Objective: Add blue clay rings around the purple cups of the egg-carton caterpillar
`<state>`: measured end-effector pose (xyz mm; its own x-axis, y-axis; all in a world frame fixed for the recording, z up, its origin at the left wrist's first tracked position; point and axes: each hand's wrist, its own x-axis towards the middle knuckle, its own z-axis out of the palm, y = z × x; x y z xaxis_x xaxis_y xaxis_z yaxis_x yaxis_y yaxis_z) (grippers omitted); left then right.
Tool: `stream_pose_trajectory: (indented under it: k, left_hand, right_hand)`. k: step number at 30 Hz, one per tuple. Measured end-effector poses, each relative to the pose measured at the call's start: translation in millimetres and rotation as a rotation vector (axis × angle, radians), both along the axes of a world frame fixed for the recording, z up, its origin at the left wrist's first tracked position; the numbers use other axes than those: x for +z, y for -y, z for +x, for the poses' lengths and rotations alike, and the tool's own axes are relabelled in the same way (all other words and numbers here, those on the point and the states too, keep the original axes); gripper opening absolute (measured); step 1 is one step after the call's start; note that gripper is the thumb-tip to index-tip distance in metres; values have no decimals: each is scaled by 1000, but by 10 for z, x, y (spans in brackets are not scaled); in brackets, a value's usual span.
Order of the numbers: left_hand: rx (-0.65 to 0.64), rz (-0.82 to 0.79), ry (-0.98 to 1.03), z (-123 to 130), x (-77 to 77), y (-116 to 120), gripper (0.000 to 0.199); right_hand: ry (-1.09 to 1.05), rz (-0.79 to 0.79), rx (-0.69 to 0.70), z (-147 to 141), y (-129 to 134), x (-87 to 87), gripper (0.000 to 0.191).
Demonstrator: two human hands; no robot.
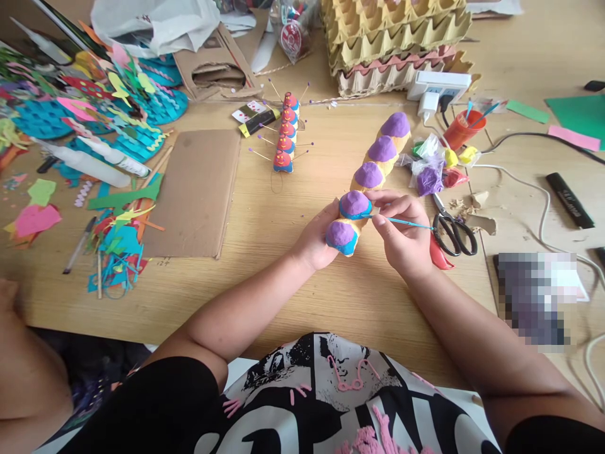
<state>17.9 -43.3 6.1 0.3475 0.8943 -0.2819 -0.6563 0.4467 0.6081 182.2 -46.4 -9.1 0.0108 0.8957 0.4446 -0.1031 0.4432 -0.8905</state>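
Note:
A strip cut from a yellow egg carton [368, 176] slants away from me, its several domes capped with purple clay. Blue clay covers the lower sides of the two nearest domes. My left hand [317, 238] grips the strip's near end from the left. In my right hand [407, 234] is a thin blue modelling tool [401, 221], its tip against the blue clay of the second dome. Farther back stands a finished-looking red and blue egg-carton caterpillar [286, 133] with pins sticking out on both sides.
Black-handled scissors [452, 233] and bagged clay [430, 180] lie right of my hands, near an orange cup [464, 129]. Stacked egg trays [397, 38] and a power strip [439, 85] stand behind. Cardboard [193, 192], paper scraps [123, 243] and glue bottles [82, 162] lie left. Another person's arm [28, 366] shows at left.

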Motion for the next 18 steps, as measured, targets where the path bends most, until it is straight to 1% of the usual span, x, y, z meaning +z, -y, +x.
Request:
stream_pose_trajectory:
  k: [2,6,12,14,18]
  left_hand:
    - [10,-23,17,5,23,2,44]
    - [10,-70,2,16,49,-7,46]
    - [5,-27,45,6,23,-4,47]
    - [-9,-34,26,0,26,1,48]
    - [-22,-100,-35,-3,56,5,47]
  right_hand:
    - [-3,-17,-5,0,-2,-4,31]
    - [7,-18,-11,3,-5,-10,33]
    - [-3,-24,-3,-2,7,19,32]
    - [2,-20,-2,-4,9,25,33]
    - [12,-22,-8,-4,5,24,35]
